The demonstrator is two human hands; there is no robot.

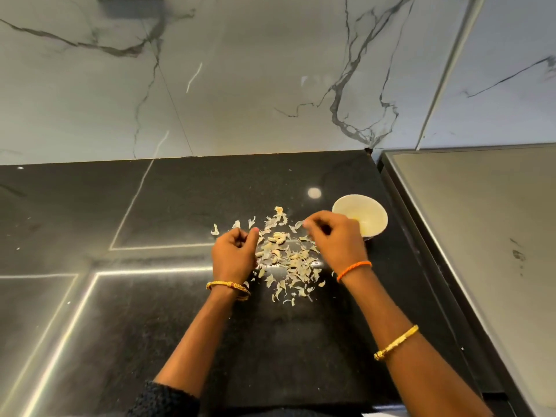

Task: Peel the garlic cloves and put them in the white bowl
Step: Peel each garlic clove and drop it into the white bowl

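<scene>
Garlic peeling on black polished stone desk (120,311), grey-veined marble wall panel (240,85) behind.

Scattered heap of pale papery garlic skins and cloves (285,260) at desk centre, between both hands. Round white ceramic bowl (371,213) at right rear of heap, just behind right hand (334,239), partly covered by it. Left hand (234,254) at heap's left edge, grip curled; contents cannot be told. Right hand grip narrow, fingertips pinching small pale skin flake (301,224) above heap. Orange thread band (354,269) on right wrist.
</scene>
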